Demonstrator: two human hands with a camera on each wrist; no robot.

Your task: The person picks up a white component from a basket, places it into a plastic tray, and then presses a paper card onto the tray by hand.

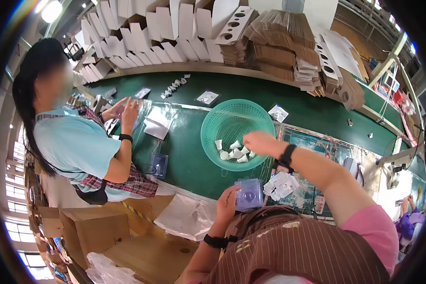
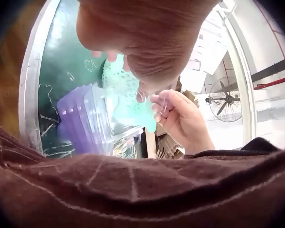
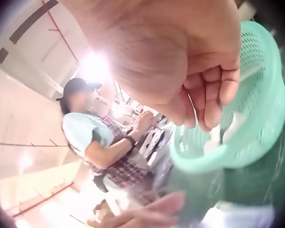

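White pieces (image 1: 237, 154): best to lift singly from the basket (image 1: 217, 127), with right hand (image 1: 261, 143) curled above, hold unclear, and left hand (image 1: 227, 204) loosely open, empty.

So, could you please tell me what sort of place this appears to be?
Probably a factory packing line: there is a long green worktable, stacked brown cardboard sheets with cut-outs, and a round turquoise plastic basket holding small white pieces.

Wore brn apron (image 1: 293, 251) w/ thin pale stripes & a few sm. pale leaf-like motifs (image 1: 244, 246). Had pink short sleeve (image 1: 373, 232) at right, plus blk strap (image 1: 287, 154) on right wrist & similar blk band (image 1: 215, 241) on left wrist.
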